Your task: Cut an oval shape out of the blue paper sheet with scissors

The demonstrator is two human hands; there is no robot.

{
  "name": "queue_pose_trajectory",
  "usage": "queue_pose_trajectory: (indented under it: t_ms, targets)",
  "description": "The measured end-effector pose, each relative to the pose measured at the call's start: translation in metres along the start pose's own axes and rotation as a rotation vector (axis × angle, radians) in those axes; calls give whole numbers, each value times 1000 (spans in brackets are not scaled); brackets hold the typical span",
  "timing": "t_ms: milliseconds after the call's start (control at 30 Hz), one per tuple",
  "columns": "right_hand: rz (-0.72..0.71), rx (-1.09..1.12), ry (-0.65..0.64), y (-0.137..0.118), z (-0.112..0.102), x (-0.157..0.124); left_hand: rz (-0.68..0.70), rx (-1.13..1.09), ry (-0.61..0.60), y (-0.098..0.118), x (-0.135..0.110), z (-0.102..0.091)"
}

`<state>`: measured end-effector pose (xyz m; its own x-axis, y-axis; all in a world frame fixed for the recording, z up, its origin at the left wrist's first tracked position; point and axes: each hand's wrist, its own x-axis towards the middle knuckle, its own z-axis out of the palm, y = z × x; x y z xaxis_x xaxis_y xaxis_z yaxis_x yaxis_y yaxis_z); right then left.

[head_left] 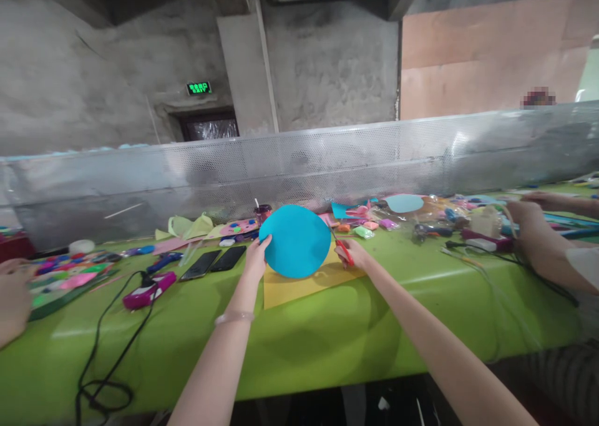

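My left hand (256, 259) pinches the left edge of a round blue paper disc (294, 240) and holds it upright above the green table (299, 332). At the disc's right edge, my right hand (354, 254) is closed around red-handled scissors (344, 249). Under both lies a yellow sheet of paper (299, 281), flat on the table. A pale bracelet circles my left wrist.
Two dark phones (214, 261) lie left of the disc. A magenta device (148, 290) with a black cable sits further left. Coloured paper scraps and clay pieces line the back, before a perforated metal screen (327, 158). Other people's hands work at the right (526, 217) and left (12, 295) edges.
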<state>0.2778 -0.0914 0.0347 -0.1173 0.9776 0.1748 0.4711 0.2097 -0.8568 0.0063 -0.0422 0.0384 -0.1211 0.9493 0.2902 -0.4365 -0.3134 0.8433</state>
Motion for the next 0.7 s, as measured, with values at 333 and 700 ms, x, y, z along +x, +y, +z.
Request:
queue_pose_trajectory:
  t_ms: [333, 700]
  targets:
    - [14, -22, -11, -5, 0, -5, -11, 22, 14, 0, 0, 0]
    - [4, -23, -14, -4, 0, -4, -5, 14, 20, 0, 0, 1]
